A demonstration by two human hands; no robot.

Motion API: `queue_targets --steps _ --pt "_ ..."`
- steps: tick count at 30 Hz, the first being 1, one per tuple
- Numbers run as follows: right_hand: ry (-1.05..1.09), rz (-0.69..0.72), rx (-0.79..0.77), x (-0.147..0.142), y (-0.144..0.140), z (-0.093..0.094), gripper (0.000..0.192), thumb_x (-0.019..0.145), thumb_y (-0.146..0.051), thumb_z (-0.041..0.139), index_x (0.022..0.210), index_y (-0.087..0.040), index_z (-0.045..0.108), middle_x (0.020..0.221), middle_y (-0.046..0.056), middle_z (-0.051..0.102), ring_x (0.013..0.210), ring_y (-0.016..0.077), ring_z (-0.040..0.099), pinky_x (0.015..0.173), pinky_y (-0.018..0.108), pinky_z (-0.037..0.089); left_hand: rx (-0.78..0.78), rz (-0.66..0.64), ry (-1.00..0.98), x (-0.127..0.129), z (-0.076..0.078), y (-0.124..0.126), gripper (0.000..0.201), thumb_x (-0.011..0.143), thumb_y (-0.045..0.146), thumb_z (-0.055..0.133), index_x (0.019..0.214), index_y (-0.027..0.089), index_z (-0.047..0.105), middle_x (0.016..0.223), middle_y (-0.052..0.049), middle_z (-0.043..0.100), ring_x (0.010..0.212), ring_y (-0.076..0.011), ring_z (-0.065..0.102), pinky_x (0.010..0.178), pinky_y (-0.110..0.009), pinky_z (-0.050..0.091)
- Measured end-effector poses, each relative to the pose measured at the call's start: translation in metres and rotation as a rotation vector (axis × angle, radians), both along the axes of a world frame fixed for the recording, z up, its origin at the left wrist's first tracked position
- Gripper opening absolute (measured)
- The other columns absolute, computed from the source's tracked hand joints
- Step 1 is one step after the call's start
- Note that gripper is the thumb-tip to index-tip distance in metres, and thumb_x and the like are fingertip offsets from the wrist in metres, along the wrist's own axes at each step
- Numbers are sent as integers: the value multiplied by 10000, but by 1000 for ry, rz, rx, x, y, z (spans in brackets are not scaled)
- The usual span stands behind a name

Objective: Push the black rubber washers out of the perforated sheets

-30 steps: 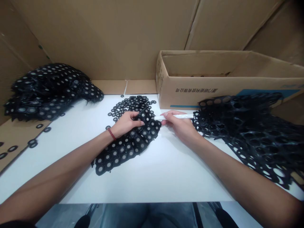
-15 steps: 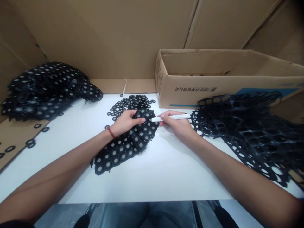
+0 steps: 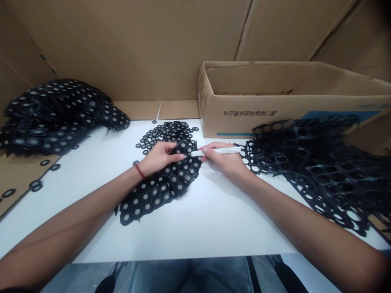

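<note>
My left hand (image 3: 161,158) grips the upper part of a black rubber sheet (image 3: 155,192), thumb on top. Rows of moulded rings with pale centres cover this sheet, and its lower end rests on the white table. In my right hand (image 3: 220,156) is a white pen-like tool (image 3: 230,150), held between thumb and fingers. Its tip meets the sheet just right of my left thumb; the very point is too small to make out. Behind my hands lies a pile of loose black rings (image 3: 171,131).
An open cardboard box (image 3: 275,106) stands at the back right. Black sheet scrap (image 3: 320,162) full of holes spreads before it. At left is a heap of ring sheets (image 3: 58,114), with several loose rings (image 3: 36,185) nearer me. Cardboard walls (image 3: 137,49) close off the back.
The whole view has shifted slightly, so everything sits a little further left. Both hands keep nearly the same hold, with the tool's tip still at the sheet.
</note>
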State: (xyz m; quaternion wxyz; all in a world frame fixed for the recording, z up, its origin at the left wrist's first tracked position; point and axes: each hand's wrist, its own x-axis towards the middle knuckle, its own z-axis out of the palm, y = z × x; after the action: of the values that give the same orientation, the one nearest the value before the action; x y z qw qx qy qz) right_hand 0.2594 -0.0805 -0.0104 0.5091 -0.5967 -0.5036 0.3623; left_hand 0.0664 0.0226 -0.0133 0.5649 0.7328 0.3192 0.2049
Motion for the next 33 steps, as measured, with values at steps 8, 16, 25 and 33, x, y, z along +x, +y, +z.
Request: queue_targets --steps 8,16,25,33 --pt "-95 2 -25 -13 -8 4 209 753 -359 619 720 -169 699 647 21 680 555 115 531 503 237 375 14 26 -41 -1 -2 -1 229 679 323 717 671 119 614 667 15 583 631 -108 509 611 -239 398" --pt "187 -11 -7 -1 -3 -3 206 771 -366 603 726 -175 666 618 5 627 568 104 513 533 240 353 -114 24 -98 1 1 1 159 689 260 687 738 137 599 724 16 602 663 -117 540 654 -244 409" --pt "191 -26 52 2 -3 -7 253 788 -430 613 807 -188 687 675 15 640 649 124 555 615 255 393 80 65 -36 6 3 -2 260 752 367 643 683 159 504 662 49 499 629 -96 450 627 -219 354" --pt "171 -1 22 -1 -4 2 268 779 -418 628 847 -167 694 675 27 657 635 126 568 638 266 426 -75 68 -79 5 -2 -1 268 742 377 650 671 155 517 672 40 519 635 -100 468 644 -234 362"
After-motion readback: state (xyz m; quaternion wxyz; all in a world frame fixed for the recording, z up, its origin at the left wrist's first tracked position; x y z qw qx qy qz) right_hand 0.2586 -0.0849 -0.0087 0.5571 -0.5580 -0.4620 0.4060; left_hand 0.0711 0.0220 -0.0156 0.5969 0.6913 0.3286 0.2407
